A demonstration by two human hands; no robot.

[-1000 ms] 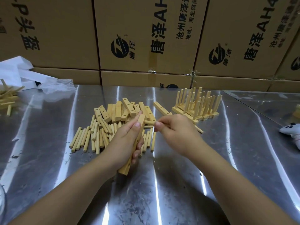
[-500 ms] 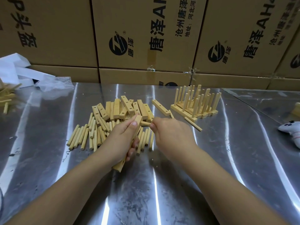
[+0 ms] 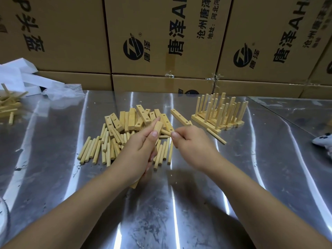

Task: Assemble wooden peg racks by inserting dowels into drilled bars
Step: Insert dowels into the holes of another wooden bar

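My left hand [image 3: 138, 151] grips a drilled wooden bar [image 3: 158, 127] that stands tilted, its lower end near the metal table [image 3: 197, 203]. Just right of the bar's top, my right hand [image 3: 192, 146] pinches a dowel [image 3: 166, 133] whose free end points at the bar. Behind my hands lies a heap of drilled bars [image 3: 133, 119], with loose dowels [image 3: 100, 148] spread in front of it. Several finished peg racks [image 3: 221, 114] stand upright at the back right.
Stacked cardboard boxes [image 3: 161, 42] wall off the back of the table. White paper and plastic wrap [image 3: 27, 81] lie at the far left beside more wooden pieces [image 3: 9, 105]. A single dowel [image 3: 216, 136] lies near the racks. A white object [image 3: 323, 142] sits at the right edge.
Both hands have shifted slightly away from me toward the heap, the bar still in my left hand and the dowel still pinched in my right.
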